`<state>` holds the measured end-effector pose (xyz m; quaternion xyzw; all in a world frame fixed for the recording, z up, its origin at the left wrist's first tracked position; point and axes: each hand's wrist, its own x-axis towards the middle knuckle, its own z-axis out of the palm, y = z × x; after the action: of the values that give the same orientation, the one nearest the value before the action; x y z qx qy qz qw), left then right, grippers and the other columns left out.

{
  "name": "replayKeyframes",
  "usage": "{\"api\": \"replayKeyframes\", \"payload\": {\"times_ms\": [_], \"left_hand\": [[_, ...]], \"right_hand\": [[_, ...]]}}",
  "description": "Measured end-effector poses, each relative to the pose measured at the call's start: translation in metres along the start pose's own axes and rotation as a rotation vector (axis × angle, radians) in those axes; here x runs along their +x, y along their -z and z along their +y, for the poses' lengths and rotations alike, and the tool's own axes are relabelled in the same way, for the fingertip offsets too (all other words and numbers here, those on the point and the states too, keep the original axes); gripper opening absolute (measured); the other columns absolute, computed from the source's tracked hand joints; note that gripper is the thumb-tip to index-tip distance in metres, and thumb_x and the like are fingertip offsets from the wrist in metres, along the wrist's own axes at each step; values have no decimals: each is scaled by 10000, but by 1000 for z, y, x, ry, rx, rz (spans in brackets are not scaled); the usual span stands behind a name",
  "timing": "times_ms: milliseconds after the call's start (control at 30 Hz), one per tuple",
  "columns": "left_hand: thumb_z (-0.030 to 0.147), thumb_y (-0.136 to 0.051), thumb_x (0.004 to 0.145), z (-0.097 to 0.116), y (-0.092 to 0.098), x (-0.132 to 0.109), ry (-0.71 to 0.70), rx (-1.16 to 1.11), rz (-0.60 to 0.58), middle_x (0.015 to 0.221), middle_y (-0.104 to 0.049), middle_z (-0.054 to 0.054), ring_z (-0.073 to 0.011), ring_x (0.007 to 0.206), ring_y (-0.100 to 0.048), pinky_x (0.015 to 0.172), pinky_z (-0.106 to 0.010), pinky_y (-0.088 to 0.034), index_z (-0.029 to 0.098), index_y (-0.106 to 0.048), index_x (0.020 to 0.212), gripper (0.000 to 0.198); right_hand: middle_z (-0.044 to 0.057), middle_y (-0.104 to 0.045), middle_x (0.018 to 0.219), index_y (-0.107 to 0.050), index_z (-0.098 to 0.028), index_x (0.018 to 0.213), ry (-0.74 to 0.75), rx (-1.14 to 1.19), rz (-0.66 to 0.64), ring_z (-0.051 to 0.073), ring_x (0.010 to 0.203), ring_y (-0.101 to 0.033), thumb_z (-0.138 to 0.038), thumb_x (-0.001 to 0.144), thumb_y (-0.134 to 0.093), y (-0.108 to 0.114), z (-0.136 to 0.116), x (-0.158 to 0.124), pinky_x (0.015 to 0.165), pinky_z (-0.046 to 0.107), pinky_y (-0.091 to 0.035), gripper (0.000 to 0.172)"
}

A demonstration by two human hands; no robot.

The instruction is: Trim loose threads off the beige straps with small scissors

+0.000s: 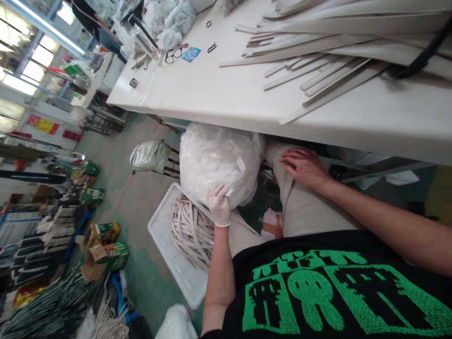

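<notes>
My left hand (218,207), in a whitish glove, is at the near side of a big, bulging, clear plastic bag (219,157) full of pale pieces. Its fingers are bent, and a small white slip (229,192) shows at the fingertips. Bare and palm down, my right hand (304,165) rests on my knee with its fingers loosely stretched and nothing in them. Below the bag, beside my left forearm, a white plastic crate (164,235) holds a heap of beige flat straps (190,230).
Over my knees runs a white table (197,96) bearing beige strips (318,52), eyeglasses (173,55), a blue packet (191,54) and small dark buckles (212,48). A covered stool (150,157) stands beyond the bag. Open cartons (106,259) and bundled cords (52,296) lie leftward. A person (102,30) is far back.
</notes>
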<state>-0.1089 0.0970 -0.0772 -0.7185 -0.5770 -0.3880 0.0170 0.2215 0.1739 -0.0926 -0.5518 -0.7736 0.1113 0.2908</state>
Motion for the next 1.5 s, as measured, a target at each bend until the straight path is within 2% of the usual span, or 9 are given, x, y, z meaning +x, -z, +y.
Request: {"api": "replayKeyframes", "payload": {"times_ms": [200, 333, 400, 533, 633, 833, 1033, 1300, 1500], "left_hand": [[147, -572, 937, 23, 18, -9, -33, 34, 60, 1188, -755, -69, -232, 1262, -618, 1157, -501, -406, 249, -768, 1087, 268], [152, -555, 952, 44, 32, -23, -77, 73, 44, 1200, -752, -61, -244, 1300, -597, 1160, -503, -402, 291, -784, 1091, 303], [137, -546, 944, 52, 39, -32, -95, 53, 14, 1231, -744, -58, -252, 1334, -571, 1175, -506, -379, 319, -784, 1126, 350], [148, -560, 939, 65, 49, -52, -135, -8, -52, 1297, -721, -45, -264, 1389, -513, 1194, -503, -345, 373, -766, 1195, 398], [184, -559, 956, 74, 54, -64, -195, 10, -87, 1315, -714, -38, -267, 1389, -510, 1172, -501, -376, 387, -755, 1213, 382], [181, -558, 957, 76, 59, -81, -249, -16, -46, 1360, -687, -30, -263, 1415, -479, 1161, -500, -417, 392, -737, 1244, 399], [154, -556, 944, 74, 63, -88, -216, -26, -34, 1363, -681, -43, -267, 1404, -483, 1157, -505, -436, 374, -733, 1253, 420], [135, -502, 942, 84, 63, -69, -355, -100, -104, 1244, -743, -53, -214, 1321, -588, 1140, -452, -459, 298, -745, 1164, 367], [159, -488, 946, 94, 62, -72, -347, -180, -117, 1276, -728, -52, -233, 1304, -605, 1103, -441, -494, 282, -724, 1167, 346]], "right_hand": [[127, -763, 1156, -781, -170, 965, -30, 19, -52, 288, 1172, -643, -226, 892, -523, 4, -5, 0, 1123, 468, -359, 273], [132, -765, 1146, -772, -176, 980, -51, 246, -169, 296, 1110, -671, -311, 916, -516, -4, -29, -7, 1118, 502, -366, 296], [108, -775, 1110, -773, -192, 996, -80, 465, -336, 268, 1041, -695, -423, 933, -525, -13, -52, -16, 1001, 429, -476, 345], [110, -777, 996, -773, -151, 986, -310, 1092, -903, 233, 906, -706, -739, 873, -570, -32, -107, -37, 814, 335, -537, 633], [87, -747, 882, -753, -119, 933, -426, 1368, -1067, 185, 777, -665, -837, 803, -602, -42, -143, -42, 710, 290, -530, 745], [54, -728, 793, -720, -138, 887, -666, 1615, -1021, 132, 618, -604, -646, 907, -658, -46, -176, -24, 521, 222, -478, 512], [66, -776, 940, -733, -148, 929, -874, 1671, -893, 152, 744, -701, -337, 1009, -576, -36, -183, -1, 658, 240, -574, 258], [97, -747, 1078, -665, -166, 1086, -885, 1824, -937, 187, 934, -722, -329, 967, -666, -27, -193, 13, 763, 304, -603, 202], [-31, -624, 686, -658, -145, 992, -913, 1916, -876, 68, 533, -549, -168, 981, -606, -15, -199, 29, 571, 188, -532, 57]]}}
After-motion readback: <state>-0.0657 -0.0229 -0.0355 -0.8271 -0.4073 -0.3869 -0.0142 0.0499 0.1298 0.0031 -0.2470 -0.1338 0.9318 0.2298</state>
